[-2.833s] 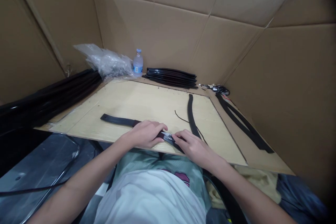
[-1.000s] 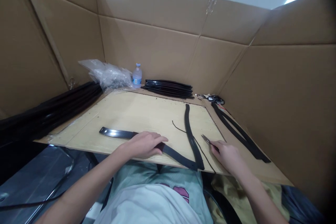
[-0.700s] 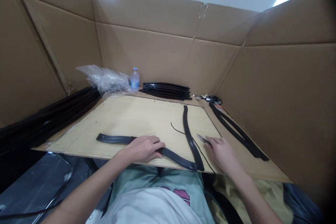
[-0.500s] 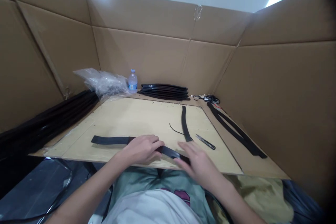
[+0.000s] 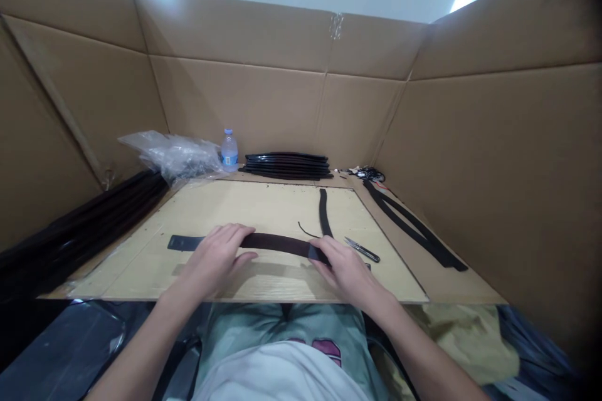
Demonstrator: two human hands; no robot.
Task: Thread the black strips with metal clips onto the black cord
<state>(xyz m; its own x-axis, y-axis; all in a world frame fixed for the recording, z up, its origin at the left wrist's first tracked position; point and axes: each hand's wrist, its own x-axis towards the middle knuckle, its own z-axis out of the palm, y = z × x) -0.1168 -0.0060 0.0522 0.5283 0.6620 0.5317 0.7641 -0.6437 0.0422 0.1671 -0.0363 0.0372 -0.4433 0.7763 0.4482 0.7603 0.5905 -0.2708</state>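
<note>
A long black rubber strip [image 5: 273, 242] is held a little above the light wooden board [image 5: 263, 207], with its shadow under it. My left hand [image 5: 217, 257] grips the strip left of its middle, fingers curled over it. My right hand [image 5: 342, 266] grips the strip's right end. The strip's left end [image 5: 181, 242] sticks out past my left hand. A small metal cutter [image 5: 362, 250] lies on the board just right of my right hand. A second black strip [image 5: 323, 213] and a thin black sliver [image 5: 306, 232] lie behind my right hand.
Cardboard walls [image 5: 263, 100] enclose the bench. At the back stand a water bottle [image 5: 229, 150], crumpled clear plastic [image 5: 172, 153] and a stack of black strips [image 5: 286, 165]. Long black strips [image 5: 84, 225] lie along the left, two more [image 5: 414, 225] on the right.
My right hand laid the cutter on the board at the right, came back and took the strip's right end. Both hands lifted the strip and shifted it away from the board's near edge.
</note>
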